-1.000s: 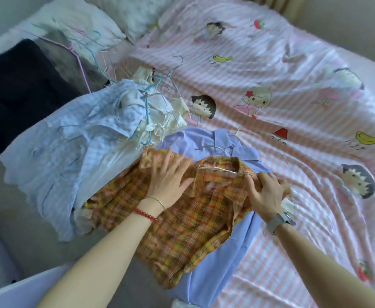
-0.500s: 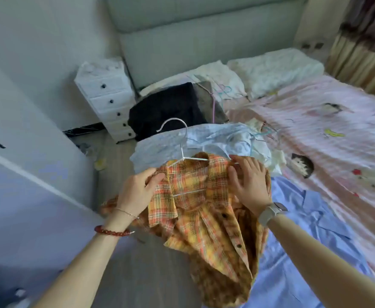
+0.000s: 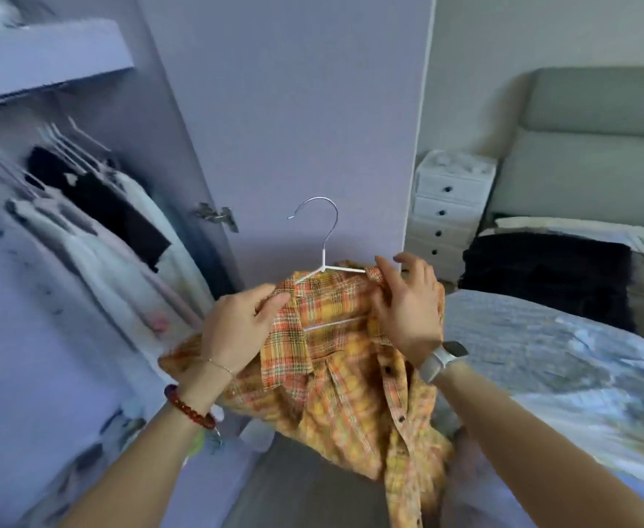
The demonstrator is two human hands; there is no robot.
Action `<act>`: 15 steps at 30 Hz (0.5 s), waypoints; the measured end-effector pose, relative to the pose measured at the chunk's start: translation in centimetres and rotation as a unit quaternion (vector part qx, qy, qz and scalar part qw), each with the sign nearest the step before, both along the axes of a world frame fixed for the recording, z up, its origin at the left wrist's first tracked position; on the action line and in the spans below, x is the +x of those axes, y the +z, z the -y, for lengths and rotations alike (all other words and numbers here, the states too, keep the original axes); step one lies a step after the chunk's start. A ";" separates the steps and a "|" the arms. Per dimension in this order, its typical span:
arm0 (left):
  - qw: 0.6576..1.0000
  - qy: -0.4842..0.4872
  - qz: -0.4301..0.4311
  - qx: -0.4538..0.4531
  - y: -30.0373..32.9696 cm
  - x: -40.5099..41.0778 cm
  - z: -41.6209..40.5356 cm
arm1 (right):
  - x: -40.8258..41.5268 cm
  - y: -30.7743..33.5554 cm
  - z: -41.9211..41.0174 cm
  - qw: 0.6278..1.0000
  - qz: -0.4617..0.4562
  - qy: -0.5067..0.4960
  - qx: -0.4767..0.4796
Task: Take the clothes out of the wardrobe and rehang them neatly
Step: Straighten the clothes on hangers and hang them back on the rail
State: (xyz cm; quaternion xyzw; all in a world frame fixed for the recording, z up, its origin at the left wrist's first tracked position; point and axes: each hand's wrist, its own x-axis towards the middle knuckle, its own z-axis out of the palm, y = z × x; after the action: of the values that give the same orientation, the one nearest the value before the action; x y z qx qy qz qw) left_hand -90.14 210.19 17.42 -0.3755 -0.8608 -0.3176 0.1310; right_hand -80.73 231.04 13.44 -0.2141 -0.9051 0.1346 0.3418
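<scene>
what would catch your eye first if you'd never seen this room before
The orange plaid shirt on a white hanger, held up mid-frame with the left hand and right hand each gripping a shoulder. On the left, the open wardrobe shows hanging clothes; on the right, a bed and white drawers.

The shirt (image 3: 335, 360) hangs on the hanger (image 3: 322, 257), directly in front of the wardrobe door (image 3: 286, 120) — left hand (image 3: 236, 329) at its left shoulder, right hand (image 3: 408, 306) at its right. Left of the door, garments (image 3: 95, 230) hang inside the wardrobe beneath a shelf (image 3: 45, 59). Right of the door stands a drawer unit (image 3: 450, 207), then the bed (image 3: 564, 356) — headboard (image 3: 594, 146) behind it.
</scene>
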 end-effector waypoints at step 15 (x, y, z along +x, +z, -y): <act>0.951 0.294 -0.089 -0.044 2.2 -6.0 18.6 | -12.5 5.9 14.6 0.906 0.040 0.409 -0.097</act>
State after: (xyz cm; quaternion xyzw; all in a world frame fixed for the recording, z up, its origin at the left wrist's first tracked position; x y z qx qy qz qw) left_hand -96.17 191.56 19.59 -0.1381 -0.9311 -0.1922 0.2775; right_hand -93.25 216.44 19.35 0.1377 -0.9089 0.3406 0.1975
